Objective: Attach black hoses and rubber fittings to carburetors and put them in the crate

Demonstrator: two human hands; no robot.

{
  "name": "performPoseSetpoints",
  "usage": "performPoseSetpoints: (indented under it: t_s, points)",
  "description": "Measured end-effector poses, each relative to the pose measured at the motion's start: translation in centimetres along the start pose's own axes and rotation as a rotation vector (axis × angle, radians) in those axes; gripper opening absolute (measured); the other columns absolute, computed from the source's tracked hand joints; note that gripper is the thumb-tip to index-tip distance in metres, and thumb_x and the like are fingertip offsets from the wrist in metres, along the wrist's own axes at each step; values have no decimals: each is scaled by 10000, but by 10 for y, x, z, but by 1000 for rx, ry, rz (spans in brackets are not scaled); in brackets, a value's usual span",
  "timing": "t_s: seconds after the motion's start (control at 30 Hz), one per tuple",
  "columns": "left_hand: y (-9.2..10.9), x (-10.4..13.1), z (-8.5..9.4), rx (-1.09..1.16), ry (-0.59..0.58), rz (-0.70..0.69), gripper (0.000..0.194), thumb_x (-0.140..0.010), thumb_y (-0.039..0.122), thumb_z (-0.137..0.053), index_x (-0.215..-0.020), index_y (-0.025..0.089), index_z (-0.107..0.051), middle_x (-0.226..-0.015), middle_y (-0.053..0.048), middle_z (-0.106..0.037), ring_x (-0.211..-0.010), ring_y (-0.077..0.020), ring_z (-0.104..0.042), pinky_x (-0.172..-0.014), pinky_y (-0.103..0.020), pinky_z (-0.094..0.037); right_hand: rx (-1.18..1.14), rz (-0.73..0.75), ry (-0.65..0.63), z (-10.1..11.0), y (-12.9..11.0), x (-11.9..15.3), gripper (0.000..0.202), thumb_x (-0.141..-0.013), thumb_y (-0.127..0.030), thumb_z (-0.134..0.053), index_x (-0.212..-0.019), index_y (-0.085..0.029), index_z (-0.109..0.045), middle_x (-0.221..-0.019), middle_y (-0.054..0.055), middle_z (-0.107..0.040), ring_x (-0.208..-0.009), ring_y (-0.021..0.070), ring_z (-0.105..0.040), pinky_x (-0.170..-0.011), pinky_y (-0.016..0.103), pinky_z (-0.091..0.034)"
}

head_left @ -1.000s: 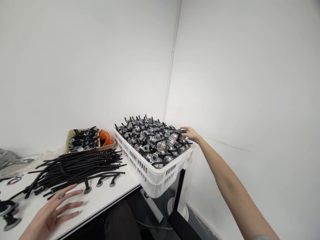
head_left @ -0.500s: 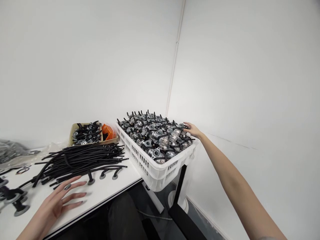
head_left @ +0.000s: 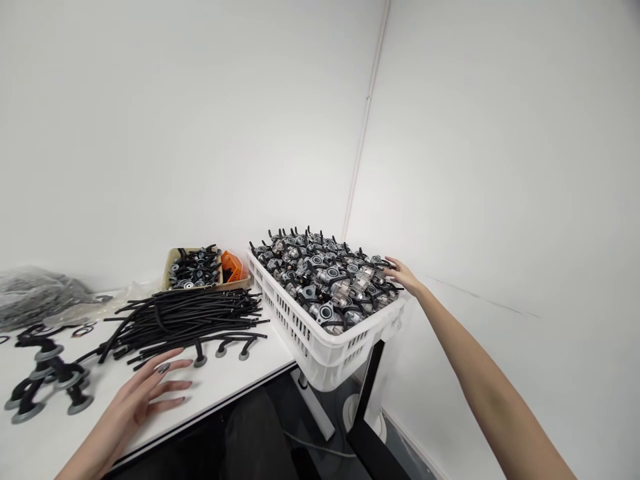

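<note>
My left hand [head_left: 150, 393] is over the front of the white table [head_left: 210, 380], fingers spread and holding nothing. Just beyond its fingertips, short black elbow hoses with grey round collars [head_left: 200, 353] stand on the tabletop. My right hand [head_left: 401, 277] reaches to the far right side of a white plastic crate [head_left: 320, 347], its fingers apart at the edge of the pile. Heaped in that crate are many grey metal carburetor-like parts [head_left: 333, 273] with clear bowls and black hoses. Whether the right fingertips touch a part is unclear.
A bundle of long black hoses [head_left: 195, 317] lies left of the crate. Behind it are a beige bin [head_left: 167, 267] of small hose parts and an orange basket [head_left: 233, 265]. Collared hoses [head_left: 65, 373] cluster at left, near a clear plastic bag [head_left: 45, 293]. The crate overhangs the table edge.
The view has turned slightly left, so the table and crate appear farther right. More collared hoses show at the left. Both hands keep nearly the same pose and place.
</note>
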State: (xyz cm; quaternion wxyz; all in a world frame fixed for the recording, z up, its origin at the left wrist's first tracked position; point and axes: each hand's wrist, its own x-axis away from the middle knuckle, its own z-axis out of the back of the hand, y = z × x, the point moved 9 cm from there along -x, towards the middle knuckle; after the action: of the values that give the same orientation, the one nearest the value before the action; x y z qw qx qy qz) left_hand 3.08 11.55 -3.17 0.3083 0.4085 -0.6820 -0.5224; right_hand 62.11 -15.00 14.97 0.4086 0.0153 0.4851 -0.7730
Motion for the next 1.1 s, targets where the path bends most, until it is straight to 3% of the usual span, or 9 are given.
performPoseSetpoints:
  t_s: [0.27,0.5,0.73,1.0,1.1]
  points:
    - [4,5,-7,6,-49,-3,513,-740,506,-691,-1196,285,-605,-1158,-74,-704,-878,-297,-691,-679,-356,-616,83,50,52,-2,10,-10,320,-933,-327,-590,-1219,-183,-576,-1255,91,-596,-1053,228,-623,-881,440,-540]
    - [4,5,-5,-7,-36,-2,521,-727,492,-710,-1191,276,-613,-1147,-71,-709,-879,-300,-693,-676,-359,-620,37,38,-17,-3,14,-7,325,-933,-321,-593,-1227,-186,-575,-1260,91,-599,-1062,229,-625,-896,450,-536]
    - [5,6,-4,-12,-36,-13,528,-712,491,-724,-1187,285,-620,-1146,-66,-715,-882,-302,-696,-677,-356,-620,-57,28,32,2,13,4,548,-783,-334,-709,-1302,-225,-573,-1215,130,-681,-1082,287,-647,-920,445,-524]
    - [6,8,-5,-9,-19,-29,542,-696,508,-733,-1179,285,-629,-1139,-72,-717,-849,-289,-702,-666,-359,-614,-111,67,78,7,3,10,507,-665,-305,-752,-1155,-206,-670,-1158,130,-713,-1005,294,-677,-892,464,-532]
    - [7,10,-6,-11,-10,-33,539,-703,525,-723,-1178,289,-624,-1136,-76,-716,-856,-286,-703,-679,-361,-609,-159,120,165,17,-9,14,591,-655,-361,-764,-1209,-211,-621,-1251,176,-660,-1045,313,-667,-888,475,-531]
